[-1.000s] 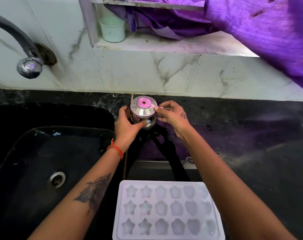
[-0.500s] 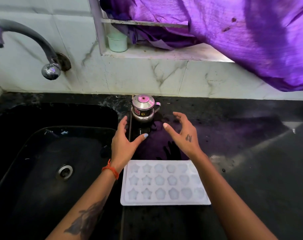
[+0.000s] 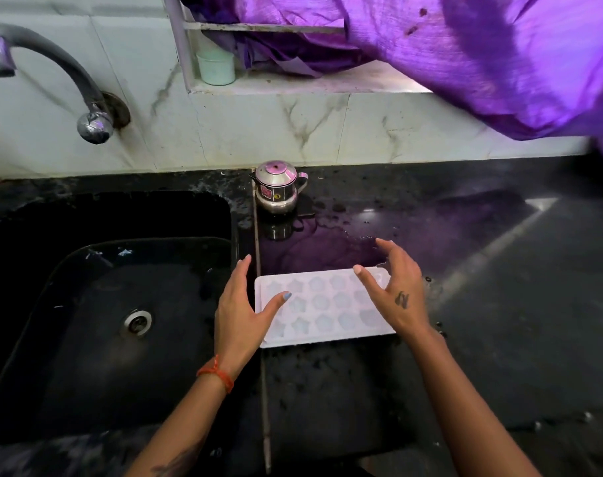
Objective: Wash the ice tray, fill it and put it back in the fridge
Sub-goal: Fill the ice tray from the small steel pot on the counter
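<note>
Framing the white ice tray on the wet counter, left hand and right hand hover, fingers spread, gripping nothing. Lifting appears next: grasp both short ends, keep it level.

I let go of the little metal pot and pulled back. Now my left hand and right hand are open over the ends of the ice tray.

Left grip, right grip spread
</note>
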A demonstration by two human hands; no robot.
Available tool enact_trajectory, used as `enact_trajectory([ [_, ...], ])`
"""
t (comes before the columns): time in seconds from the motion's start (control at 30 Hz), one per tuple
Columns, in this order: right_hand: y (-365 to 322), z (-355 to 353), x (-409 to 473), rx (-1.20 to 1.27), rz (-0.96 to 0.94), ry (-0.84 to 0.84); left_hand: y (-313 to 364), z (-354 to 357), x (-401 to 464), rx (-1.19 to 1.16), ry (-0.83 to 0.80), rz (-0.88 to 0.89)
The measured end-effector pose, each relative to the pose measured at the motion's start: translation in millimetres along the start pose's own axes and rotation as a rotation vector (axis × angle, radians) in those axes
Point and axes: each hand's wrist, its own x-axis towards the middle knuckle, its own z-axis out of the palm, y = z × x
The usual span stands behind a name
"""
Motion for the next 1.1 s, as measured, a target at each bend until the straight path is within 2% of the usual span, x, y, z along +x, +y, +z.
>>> enact_trajectory([
  [0.3, 16, -4, -37, -0.176, 0.176, 0.012, -9, -6, -25, 0.092, -0.034, -0.082],
  [0.47, 25, -4, -31, -0.243, 0.291, -0.092, -12, -2, -29, 0.067, -0.051, -0.172],
  [0.73, 27, -8, -17, -0.295, 0.316, -0.224, -4, 3, -36, -0.058, -0.040, -0.272],
  [1.1, 23, -6, -10, -0.270, 0.280, -0.267, 0, 0, -45, -0.081, 0.064, -0.293],
])
